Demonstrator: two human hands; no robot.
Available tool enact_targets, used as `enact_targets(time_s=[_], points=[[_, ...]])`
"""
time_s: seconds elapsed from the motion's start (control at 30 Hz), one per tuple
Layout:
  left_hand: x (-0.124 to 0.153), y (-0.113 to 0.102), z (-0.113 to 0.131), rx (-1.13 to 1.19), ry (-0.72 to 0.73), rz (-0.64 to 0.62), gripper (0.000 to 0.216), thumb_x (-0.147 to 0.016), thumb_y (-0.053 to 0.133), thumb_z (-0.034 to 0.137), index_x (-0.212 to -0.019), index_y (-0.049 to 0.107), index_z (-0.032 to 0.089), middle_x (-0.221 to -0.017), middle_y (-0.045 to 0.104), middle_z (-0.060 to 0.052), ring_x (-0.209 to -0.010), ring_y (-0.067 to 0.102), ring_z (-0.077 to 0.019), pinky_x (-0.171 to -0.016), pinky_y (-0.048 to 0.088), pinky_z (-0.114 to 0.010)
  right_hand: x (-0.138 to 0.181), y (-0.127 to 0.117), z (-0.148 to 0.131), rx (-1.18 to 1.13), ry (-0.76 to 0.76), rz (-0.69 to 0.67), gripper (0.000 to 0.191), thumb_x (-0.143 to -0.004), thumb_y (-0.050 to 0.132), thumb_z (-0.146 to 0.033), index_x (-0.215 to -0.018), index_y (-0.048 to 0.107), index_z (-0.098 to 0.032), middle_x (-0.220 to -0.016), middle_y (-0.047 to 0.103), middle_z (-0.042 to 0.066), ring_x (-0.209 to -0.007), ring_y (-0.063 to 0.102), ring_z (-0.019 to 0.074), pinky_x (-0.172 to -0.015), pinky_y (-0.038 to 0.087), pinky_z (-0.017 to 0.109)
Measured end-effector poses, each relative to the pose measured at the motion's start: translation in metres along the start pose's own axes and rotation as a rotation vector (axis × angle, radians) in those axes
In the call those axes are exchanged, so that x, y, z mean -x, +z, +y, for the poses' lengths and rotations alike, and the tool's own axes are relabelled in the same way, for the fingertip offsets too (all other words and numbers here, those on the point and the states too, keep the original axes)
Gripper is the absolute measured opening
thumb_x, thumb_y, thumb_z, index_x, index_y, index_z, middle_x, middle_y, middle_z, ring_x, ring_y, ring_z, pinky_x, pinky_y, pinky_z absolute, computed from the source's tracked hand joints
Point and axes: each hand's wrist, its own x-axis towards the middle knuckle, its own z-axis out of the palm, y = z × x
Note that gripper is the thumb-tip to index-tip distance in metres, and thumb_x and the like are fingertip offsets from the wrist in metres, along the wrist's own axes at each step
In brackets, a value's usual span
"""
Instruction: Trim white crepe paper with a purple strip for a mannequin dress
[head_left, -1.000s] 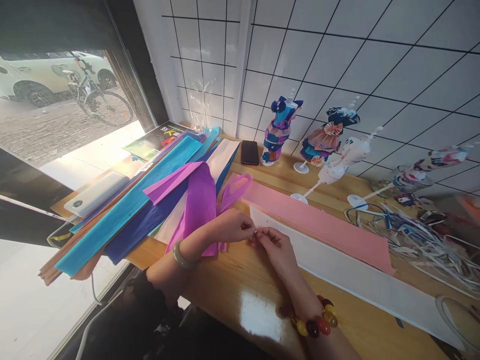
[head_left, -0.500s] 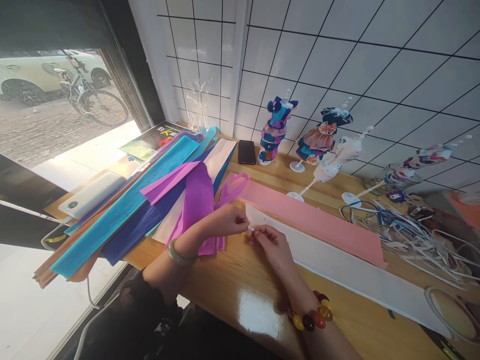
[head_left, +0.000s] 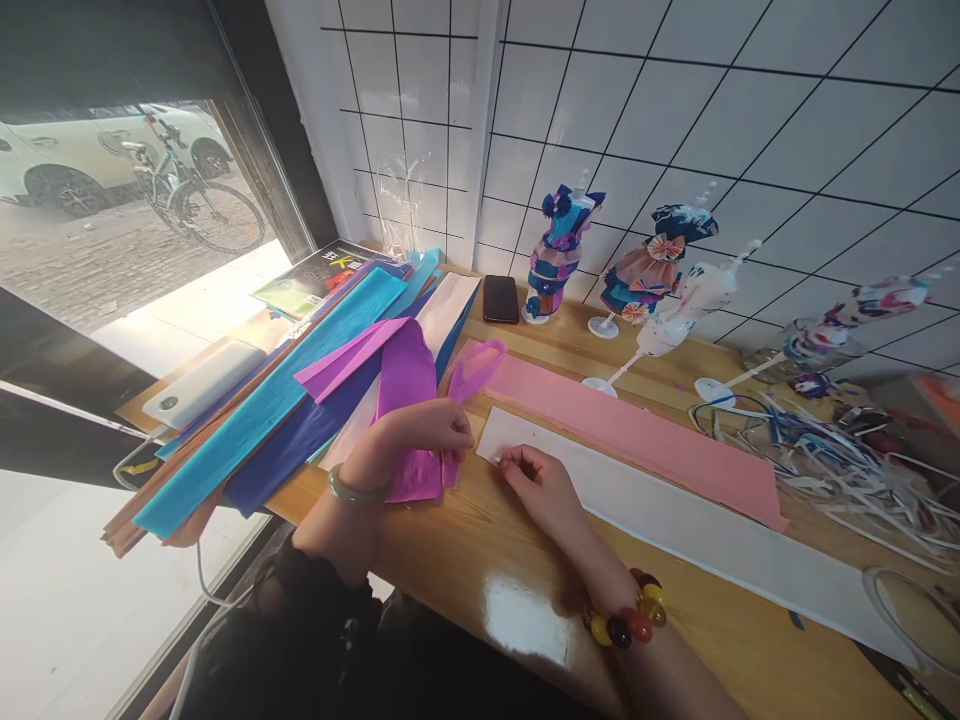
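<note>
My left hand point(head_left: 439, 427), with a pale bangle at its wrist, is closed, its fingers curled in. It hovers over the purple crepe paper point(head_left: 409, 385); anything inside it is hidden. My right hand point(head_left: 538, 482), wearing a bracelet of large beads, pinches a small white piece point(head_left: 495, 459) between thumb and index finger. That hand is at the left end of the long white paper strip point(head_left: 675, 535). Just behind the strip lies a pink paper strip point(head_left: 637, 430). A thin purple paper loop point(head_left: 480, 370) rests near my left hand.
Blue and brown crepe paper strips point(head_left: 277, 395) are piled at the left beside a white box-like device point(head_left: 204, 383). A phone point(head_left: 500, 299) lies near the tiled wall. Several small dress forms point(head_left: 556, 255) stand or lean at the back. Tangled ribbons point(head_left: 840, 475) spread at the right.
My hands have come apart: the left has drawn back to the left, while the right keeps the small white piece in its fingertips. The camera view has shifted slightly.
</note>
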Motion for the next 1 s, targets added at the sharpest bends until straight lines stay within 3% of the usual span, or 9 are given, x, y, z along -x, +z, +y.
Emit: enact_targets(time_s=[0.4,0.53,0.67,0.83,1.0], points=[[-0.02,0.02,0.0,-0.403,-0.052,0.269,0.036,-0.062,0.064,0.047,-0.048,0.05,0.017,-0.047,0.05,0.002,-0.046,0.039,-0.0087,-0.046,0.024,-0.024,0.002,0.002,-0.006,0.2,-0.06,-0.019,0.016,-0.075,0.048,-0.03,-0.068,0.061,-0.022,-0.065,0.061,0.0,-0.059,0.05,0.0152,-0.055,0.033,0.026],[-0.021,0.019,-0.001,-0.4,-0.122,0.227,0.043,-0.063,0.063,0.052,-0.044,0.047,0.018,-0.038,0.045,0.002,-0.041,0.037,-0.0091,-0.046,0.024,-0.025,0.002,0.002,-0.007,0.206,-0.061,-0.039,0.016,-0.075,0.048,-0.03,-0.068,0.06,-0.022,-0.067,0.061,-0.001,-0.061,0.051,0.0153,-0.057,0.034,0.027],[-0.018,0.016,0.002,-0.35,-0.123,0.177,0.041,-0.065,0.063,0.05,-0.045,0.047,0.018,-0.039,0.051,0.001,-0.04,0.042,-0.0099,-0.047,0.028,-0.025,0.005,-0.006,-0.011,0.093,-0.012,-0.021,0.018,-0.075,0.049,-0.033,-0.067,0.058,-0.02,-0.063,0.057,-0.001,-0.058,0.048,0.0139,-0.055,0.035,0.026],[-0.015,0.014,0.005,-0.282,-0.131,0.164,0.035,-0.063,0.064,0.045,-0.048,0.049,0.017,-0.04,0.053,0.002,-0.04,0.046,-0.0098,-0.047,0.031,-0.024,0.023,-0.033,-0.011,-0.072,0.198,-0.001,0.019,-0.072,0.054,-0.036,-0.067,0.06,-0.019,-0.053,0.052,-0.002,-0.049,0.043,0.0112,-0.044,0.031,0.023],[-0.014,0.014,0.001,-0.216,-0.127,0.12,0.031,-0.063,0.064,0.041,-0.049,0.051,0.017,-0.043,0.055,0.002,-0.041,0.048,-0.0102,-0.048,0.035,-0.023,0.054,-0.065,0.01,-0.367,0.32,0.098,0.024,-0.066,0.065,-0.042,-0.067,0.063,-0.018,-0.065,0.059,0.004,-0.054,0.048,0.0131,-0.042,0.035,0.024]])
